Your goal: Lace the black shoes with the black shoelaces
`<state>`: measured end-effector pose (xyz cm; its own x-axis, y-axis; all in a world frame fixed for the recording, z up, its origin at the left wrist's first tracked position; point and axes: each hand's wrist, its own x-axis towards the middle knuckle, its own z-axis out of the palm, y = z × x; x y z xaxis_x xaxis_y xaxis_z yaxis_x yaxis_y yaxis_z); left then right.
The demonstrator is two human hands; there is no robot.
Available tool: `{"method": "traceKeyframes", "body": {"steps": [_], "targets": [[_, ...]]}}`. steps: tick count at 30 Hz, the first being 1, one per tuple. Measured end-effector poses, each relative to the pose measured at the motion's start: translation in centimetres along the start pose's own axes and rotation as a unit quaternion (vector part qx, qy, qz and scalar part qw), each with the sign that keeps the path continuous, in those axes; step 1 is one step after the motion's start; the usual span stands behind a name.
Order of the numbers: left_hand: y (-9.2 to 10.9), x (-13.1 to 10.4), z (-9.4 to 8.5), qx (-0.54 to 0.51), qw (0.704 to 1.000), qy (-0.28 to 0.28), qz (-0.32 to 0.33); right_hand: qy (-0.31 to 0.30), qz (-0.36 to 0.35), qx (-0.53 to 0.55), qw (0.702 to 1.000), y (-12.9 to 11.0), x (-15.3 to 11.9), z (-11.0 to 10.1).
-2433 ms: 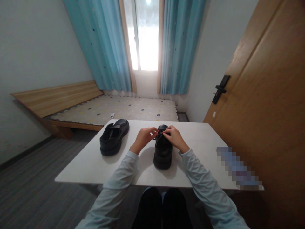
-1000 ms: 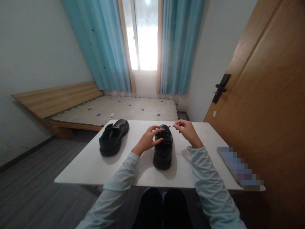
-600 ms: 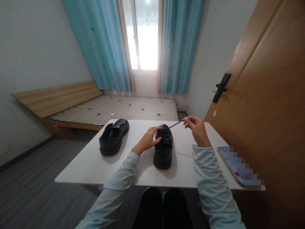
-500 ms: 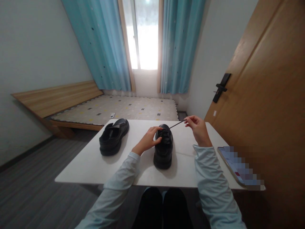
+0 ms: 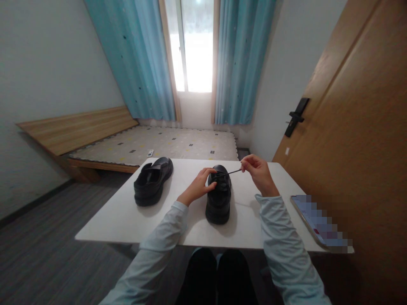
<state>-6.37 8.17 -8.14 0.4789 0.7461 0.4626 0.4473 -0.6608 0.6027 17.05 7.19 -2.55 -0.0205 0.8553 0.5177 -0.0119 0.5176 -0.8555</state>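
A black shoe (image 5: 218,203) stands on the white table in front of me, its heel toward me. My left hand (image 5: 201,184) grips it from the left, fingers over the front and thumb by the lacing. From the shoe's upper a thin black shoelace (image 5: 234,171) runs right to my right hand (image 5: 254,169), which pinches its end between thumb and fingertips. The lace looks taut. A second black shoe (image 5: 151,184) sits apart on the left of the table, touched by neither hand.
The white table (image 5: 111,224) spans the space before me. A phone or tablet (image 5: 318,224), partly pixelated, lies at its right edge. Behind are a bed (image 5: 171,146) with a small white device (image 5: 150,153) on it and blue curtains (image 5: 136,63). A wooden door (image 5: 356,127) stands at right.
My right hand has moved slightly left, closer to the shoe, and the lace has swung lower across the shoe's front. My left hand keeps its hold.
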Motion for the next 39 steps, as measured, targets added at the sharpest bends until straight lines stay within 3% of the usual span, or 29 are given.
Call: {"method": "traceKeyframes", "body": {"steps": [9, 15, 18, 27, 39], "targets": [[0.1, 0.0, 0.1, 0.001, 1.000, -0.003, -0.002, -0.126, 0.003, -0.253, 0.959, 1.0, -0.6, 0.1], [0.1, 0.0, 0.1, 0.002, 1.000, -0.005, -0.003, -0.205, 0.008, -0.276, 0.939, 0.9, -1.2, 0.4], [0.1, 0.0, 0.0, -0.001, 1.000, -0.004, -0.002, -0.199, 0.006, -0.278, 0.940, 0.7, -1.3, 0.6], [0.4, -0.1, -0.2, -0.006, 1.000, -0.004, -0.003, -0.167, -0.086, -0.343, 0.920, 0.3, -1.0, 0.8], [0.3, -0.2, -0.3, -0.005, 1.000, -0.003, -0.004, -0.177, -0.087, -0.366, 0.909, 0.3, -1.4, 1.9]]}}
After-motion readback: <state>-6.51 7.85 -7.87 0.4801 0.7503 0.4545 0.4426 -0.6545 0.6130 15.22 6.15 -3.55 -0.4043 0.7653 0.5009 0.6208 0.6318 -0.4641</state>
